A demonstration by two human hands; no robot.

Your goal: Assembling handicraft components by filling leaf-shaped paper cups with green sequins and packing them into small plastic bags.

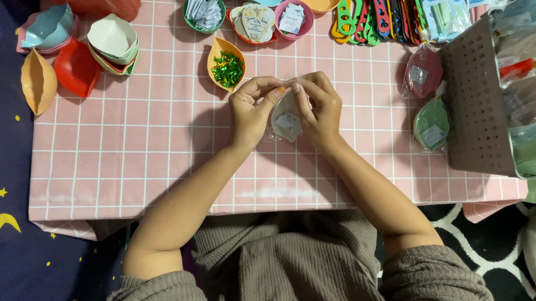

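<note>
With our left hand (252, 110) and right hand (319, 110) we pinch the top of a clear-bagged white leaf-shaped dish (287, 118) above the pink table's (127, 161) middle, where an uneven pull might tear its wrapper.

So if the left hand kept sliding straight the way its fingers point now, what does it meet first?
The left hand points up and slightly right, its fingers pinching the top of the clear-wrapped white dish against the right hand. Past that, probably the bowl of heart-shaped cards; the leaf-shaped dish of green bits sits just left of the line.
</note>
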